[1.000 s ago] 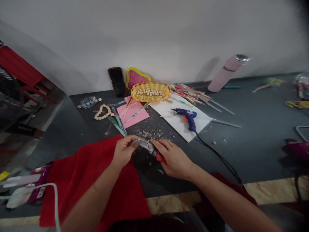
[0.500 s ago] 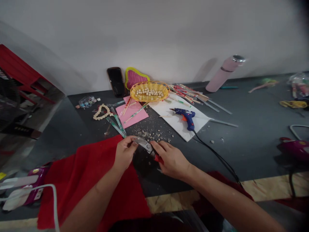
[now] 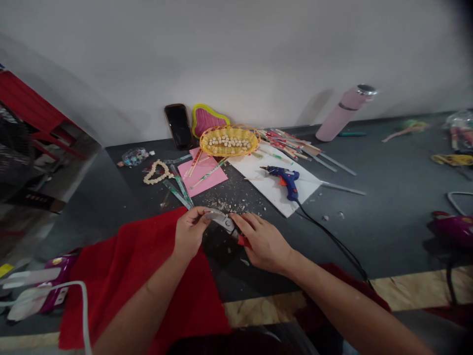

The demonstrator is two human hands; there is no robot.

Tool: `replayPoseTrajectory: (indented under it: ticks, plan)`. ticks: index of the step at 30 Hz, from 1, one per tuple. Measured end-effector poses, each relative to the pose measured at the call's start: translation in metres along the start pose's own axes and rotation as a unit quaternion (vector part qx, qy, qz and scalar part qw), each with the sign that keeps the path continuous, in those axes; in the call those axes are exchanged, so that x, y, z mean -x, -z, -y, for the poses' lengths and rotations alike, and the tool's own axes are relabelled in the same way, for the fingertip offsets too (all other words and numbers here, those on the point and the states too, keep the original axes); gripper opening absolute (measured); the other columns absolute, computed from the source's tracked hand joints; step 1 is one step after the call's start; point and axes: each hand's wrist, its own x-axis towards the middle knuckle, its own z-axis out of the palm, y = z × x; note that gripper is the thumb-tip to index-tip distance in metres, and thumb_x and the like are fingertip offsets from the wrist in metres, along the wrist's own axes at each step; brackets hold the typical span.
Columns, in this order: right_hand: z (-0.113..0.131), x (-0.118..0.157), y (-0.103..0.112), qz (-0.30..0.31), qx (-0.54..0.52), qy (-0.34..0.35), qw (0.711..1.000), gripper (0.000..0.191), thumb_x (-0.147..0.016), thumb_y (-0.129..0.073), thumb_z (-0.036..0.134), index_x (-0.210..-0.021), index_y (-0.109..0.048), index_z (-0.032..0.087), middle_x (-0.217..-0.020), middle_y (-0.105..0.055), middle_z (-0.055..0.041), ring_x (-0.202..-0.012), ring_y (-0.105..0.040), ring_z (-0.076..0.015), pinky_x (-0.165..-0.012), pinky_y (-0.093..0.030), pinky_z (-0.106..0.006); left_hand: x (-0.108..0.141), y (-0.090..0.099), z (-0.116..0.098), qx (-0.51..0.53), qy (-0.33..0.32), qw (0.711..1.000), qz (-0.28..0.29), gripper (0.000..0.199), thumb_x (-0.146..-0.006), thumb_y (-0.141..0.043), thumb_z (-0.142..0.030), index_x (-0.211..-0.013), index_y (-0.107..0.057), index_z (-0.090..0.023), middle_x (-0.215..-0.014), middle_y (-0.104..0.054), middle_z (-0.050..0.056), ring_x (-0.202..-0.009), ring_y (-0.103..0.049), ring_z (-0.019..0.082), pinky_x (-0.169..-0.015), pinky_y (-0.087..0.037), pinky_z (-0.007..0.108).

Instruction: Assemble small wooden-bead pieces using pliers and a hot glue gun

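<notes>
Red-handled cutters (image 3: 226,223) sit in the right hand's (image 3: 268,245) closed grasp, above the dark table (image 3: 391,231). The left hand (image 3: 189,233) curls its fingers at the blade end; whether they pinch a small piece, I cannot tell. The step looks like snipping; the next squeeze calls for fingertips clear of the blades. Crumbs (image 3: 236,203) lie just beyond, then a blue glue gun (image 3: 288,180), whose cord (image 3: 331,233) could snag the right forearm (image 3: 340,292).
</notes>
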Motion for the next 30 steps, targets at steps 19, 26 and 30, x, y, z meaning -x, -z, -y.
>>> replayPoseTrajectory:
  ticks: [19,26,30]
  plan:
    - [0.0,0.002,-0.002,-0.014,-0.021,-0.037,0.999,0.06,-0.077,-0.048,0.015,-0.134,-0.03,0.019,-0.122,-0.05,-0.0119,-0.103,-0.055,-0.0217,-0.079,-0.047,-0.03,0.0,-0.001,-0.003,-0.017,-0.018,0.999,0.023,0.017,-0.075,-0.063,-0.031,-0.075,-0.062,-0.015,-0.069,-0.061,0.0,-0.064,-0.051,0.011,-0.061,-0.039,0.021]
    - [-0.01,0.003,-0.008,-0.059,-0.066,0.013,0.996,0.022,-0.074,-0.049,0.009,-0.093,-0.052,0.019,-0.119,-0.053,-0.0098,-0.105,-0.054,-0.0192,-0.085,-0.047,-0.031,-0.002,-0.001,-0.001,-0.011,-0.027,1.0,0.011,0.016,-0.075,-0.063,-0.031,-0.075,-0.062,-0.015,-0.069,-0.06,0.0,-0.065,-0.051,0.011,-0.062,-0.039,0.021]
    - [-0.012,0.003,-0.004,-0.079,-0.041,0.059,0.994,0.017,-0.077,-0.048,0.008,-0.09,-0.053,0.018,-0.124,-0.053,-0.011,-0.115,-0.05,-0.0204,-0.092,-0.044,-0.034,-0.001,-0.003,-0.001,-0.017,-0.033,0.999,0.007,0.017,-0.074,-0.064,-0.032,-0.075,-0.062,-0.015,-0.071,-0.062,0.001,-0.068,-0.053,0.013,-0.065,-0.041,0.022]
